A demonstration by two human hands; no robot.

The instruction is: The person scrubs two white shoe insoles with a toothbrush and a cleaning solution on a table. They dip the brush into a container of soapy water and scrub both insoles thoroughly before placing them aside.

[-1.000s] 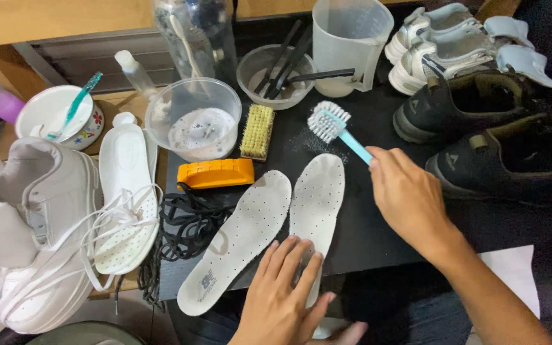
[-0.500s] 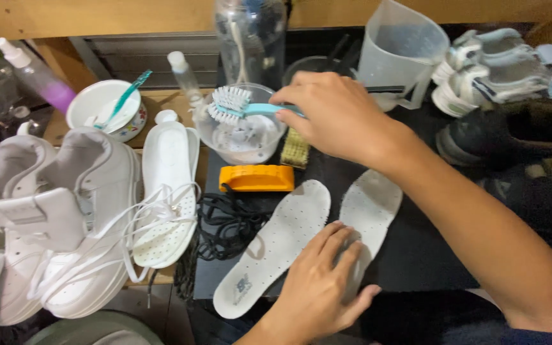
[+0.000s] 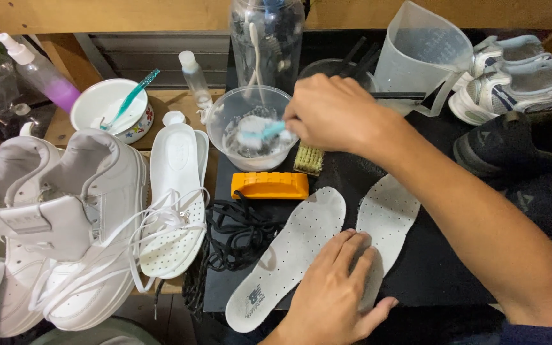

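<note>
Both hands are busy as I watch from the head camera: my right hand (image 3: 337, 115) is closed around the handle of a small teal-handled brush (image 3: 260, 134), whose head sits down inside the clear bowl (image 3: 250, 124) among foamy water, while my left hand (image 3: 337, 291) lies flat and spread, palm down, pressing on the near end of the right-hand insole (image 3: 388, 220). The other perforated insole (image 3: 292, 252) lies just beside it to the left, touching nothing but the black mat (image 3: 436, 275) on the desk.

I judge the step in hand to be loading the brush with suds. The next move would call for lifting the wet head clear of the bowl's rim and carrying it toward me to the pinned insole, which lies below and slightly right of the bowl, between my two hands, with the orange block (image 3: 269, 185) and a straw-bristled scrub brush (image 3: 308, 160) along the way.

To the left, a white insole (image 3: 174, 204) rests by a pair of white high-top sneakers (image 3: 65, 223), loose white laces across both, and black laces (image 3: 237, 233) are heaped at the mat's edge. A clear measuring jug (image 3: 420, 57) stands behind my right wrist, dark shoes (image 3: 519, 144) to its right.
</note>
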